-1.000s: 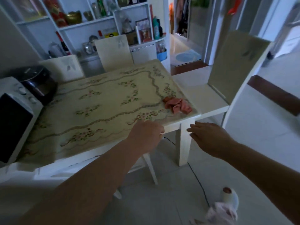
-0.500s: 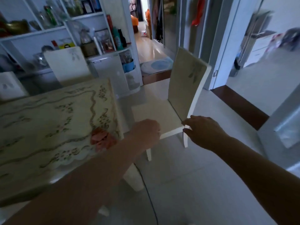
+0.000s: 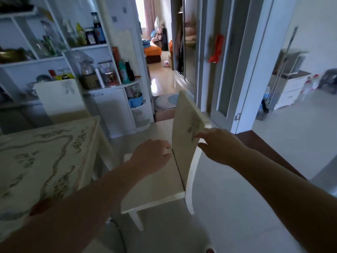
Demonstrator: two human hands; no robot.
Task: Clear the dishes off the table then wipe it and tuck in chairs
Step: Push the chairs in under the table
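Observation:
A white chair [image 3: 156, 187] stands pulled out at the table's right end, its tall backrest [image 3: 184, 136] edge-on to me. My right hand [image 3: 217, 143] reaches the backrest's upper outer edge, its straight fingertips touching it beside the leaf print. My left hand [image 3: 151, 156] hovers over the seat with relaxed fingers, its tips at the backrest's inner face. Neither hand holds anything. The table [image 3: 42, 152] with its floral cloth lies on the left. A pink rag [image 3: 41, 205] on the cloth is mostly hidden under my left forearm.
A second white chair [image 3: 58, 99] stands at the table's far side. White shelves [image 3: 87, 70] full of bottles and jars line the wall behind. A doorway [image 3: 160, 66] opens straight ahead, and pale floor [image 3: 246, 207] stretches to the right of the chair.
I have turned right and moved closer to the chair. Both hands rose from near the seat's front edge to the backrest, the right one now touching it.

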